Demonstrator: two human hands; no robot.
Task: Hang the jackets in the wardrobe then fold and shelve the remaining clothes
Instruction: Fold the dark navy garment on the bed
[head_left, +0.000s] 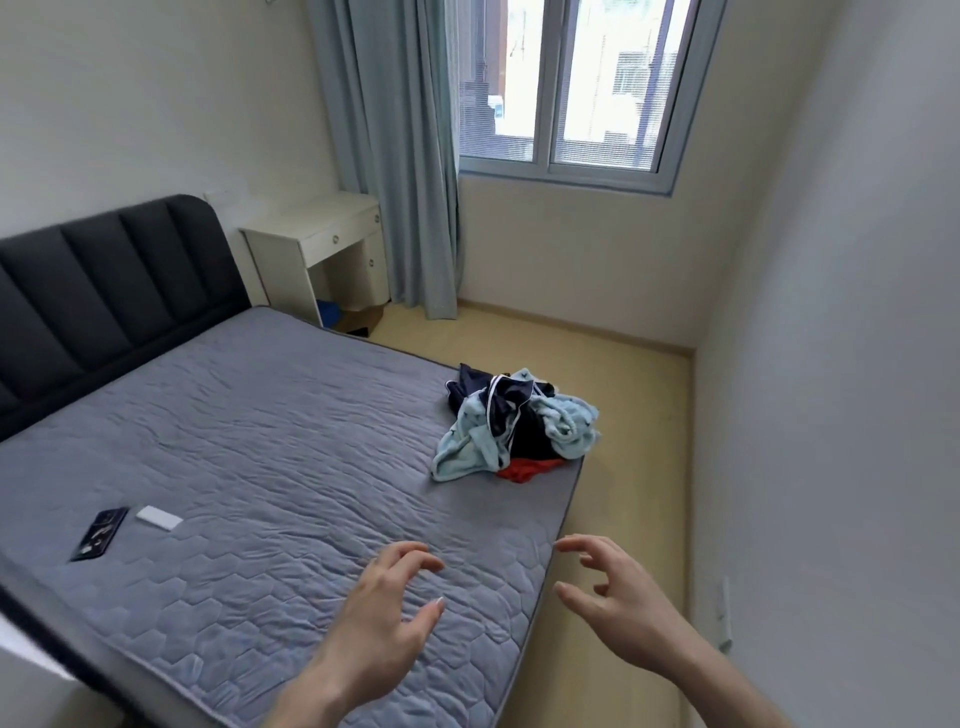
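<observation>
A heap of clothes (514, 423) lies at the far right corner of the grey quilted mattress (249, 441): a pale blue fleecy garment, a dark navy piece with white trim, and a red item (527, 468) poking out underneath. My left hand (387, 608) hovers over the mattress near its front right corner, fingers loosely spread, holding nothing. My right hand (615, 590) is stretched out beyond the mattress edge above the floor, fingers relaxed and empty. Both hands are well short of the heap. No wardrobe is in view.
A dark phone (98, 534) and a small white block (159, 518) lie on the mattress at left. A padded dark headboard (114, 296) stands behind. A white desk (322, 244) sits by the blue curtain (410, 156) and window. Wooden floor runs along the right wall.
</observation>
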